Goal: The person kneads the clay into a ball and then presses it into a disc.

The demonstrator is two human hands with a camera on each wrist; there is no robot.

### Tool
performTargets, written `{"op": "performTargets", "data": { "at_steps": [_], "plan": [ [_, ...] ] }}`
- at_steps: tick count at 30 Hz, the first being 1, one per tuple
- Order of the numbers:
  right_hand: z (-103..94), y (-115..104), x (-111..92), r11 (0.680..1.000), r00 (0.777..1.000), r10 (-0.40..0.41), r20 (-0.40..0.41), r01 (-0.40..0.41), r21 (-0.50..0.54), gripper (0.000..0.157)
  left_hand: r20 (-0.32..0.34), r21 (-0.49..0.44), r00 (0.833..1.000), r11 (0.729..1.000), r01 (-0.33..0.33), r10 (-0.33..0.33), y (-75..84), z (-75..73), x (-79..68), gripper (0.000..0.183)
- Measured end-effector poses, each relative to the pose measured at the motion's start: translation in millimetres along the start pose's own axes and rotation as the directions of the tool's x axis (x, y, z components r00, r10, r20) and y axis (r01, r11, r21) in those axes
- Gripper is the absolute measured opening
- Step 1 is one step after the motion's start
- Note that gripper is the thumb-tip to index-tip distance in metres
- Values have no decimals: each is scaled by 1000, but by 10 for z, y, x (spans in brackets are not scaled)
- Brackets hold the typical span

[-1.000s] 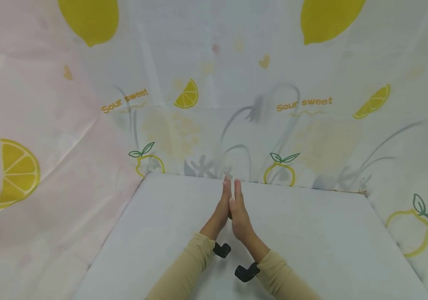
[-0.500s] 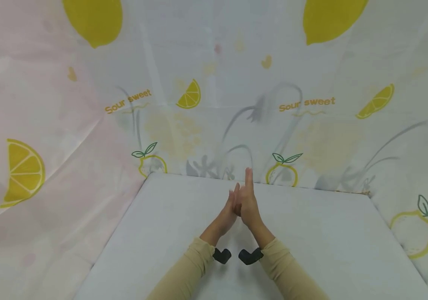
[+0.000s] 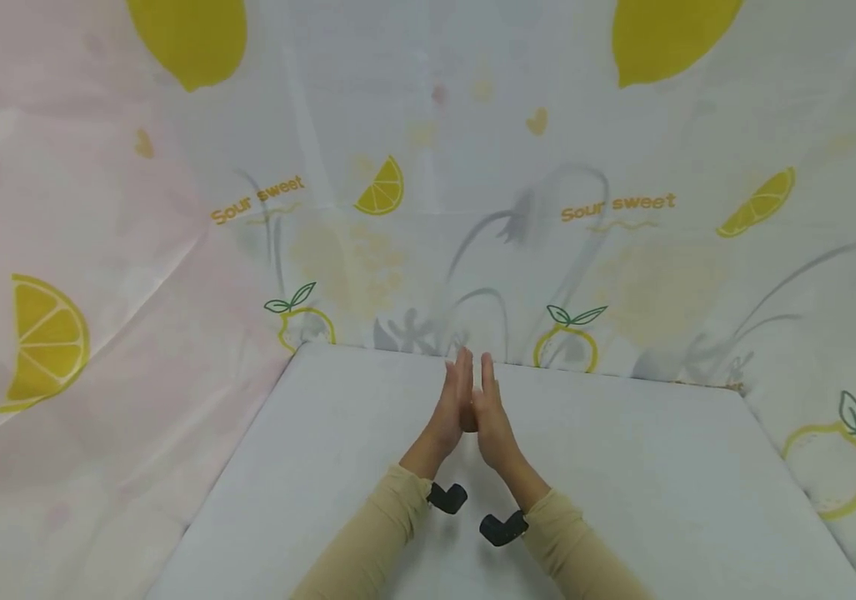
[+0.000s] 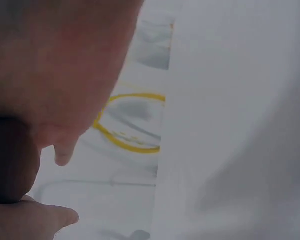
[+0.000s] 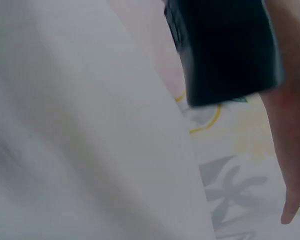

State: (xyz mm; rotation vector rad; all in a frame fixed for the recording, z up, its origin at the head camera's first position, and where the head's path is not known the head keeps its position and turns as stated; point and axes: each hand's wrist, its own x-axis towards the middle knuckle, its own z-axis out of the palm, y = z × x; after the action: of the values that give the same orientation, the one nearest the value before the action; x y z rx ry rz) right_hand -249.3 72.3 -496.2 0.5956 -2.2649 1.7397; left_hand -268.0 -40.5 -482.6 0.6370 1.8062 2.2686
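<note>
Both hands are raised palm to palm over the white table [image 3: 367, 433], fingers straight and pointing away. My left hand [image 3: 444, 417] is on the left side, my right hand [image 3: 495, 425] faces it from the right. Between the palms shows a brown rounded thing [image 3: 470, 423], mostly hidden by the hands; I cannot tell its kind. The left wrist view has this dark rounded thing [image 4: 12, 162] close up, with a palm above and fingers below. At the right edge of the right wrist view, part of a hand [image 5: 292, 150] is visible.
A black wrist device [image 3: 448, 497] sits at the left cuff, another black wrist device [image 3: 503, 528] at the right cuff. Behind and beside the table hangs a sheet [image 3: 428, 150] printed with lemons and lettering. The table's back edge lies just beyond the fingertips.
The hands have slid against each other: half a second ago the right hand reached further forward; now it has drawn back and the left has moved forward.
</note>
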Motion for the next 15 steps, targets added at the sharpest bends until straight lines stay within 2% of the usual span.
{"op": "performTargets", "data": {
  "at_steps": [4, 7, 12, 15],
  "plan": [
    [55, -92, -72, 999, 998, -48, 32, 47, 11, 60, -104, 87, 995, 996, 12, -3, 0, -3, 43, 86],
    [70, -175, -99, 997, 997, -72, 37, 71, 19, 60, -144, 92, 990, 995, 26, -12, 1, 9, 64, 89],
    [34, -278, -69, 994, 994, -112, 15, 112, 3, 61, -117, 88, 989, 991, 100, -89, -52, 57, 39, 85],
    [-11, -294, -20, 993, 994, -114, 2, 114, 19, 63, -61, 57, 992, 992, 110, -106, -112, 85, 21, 84]
  ]
}}
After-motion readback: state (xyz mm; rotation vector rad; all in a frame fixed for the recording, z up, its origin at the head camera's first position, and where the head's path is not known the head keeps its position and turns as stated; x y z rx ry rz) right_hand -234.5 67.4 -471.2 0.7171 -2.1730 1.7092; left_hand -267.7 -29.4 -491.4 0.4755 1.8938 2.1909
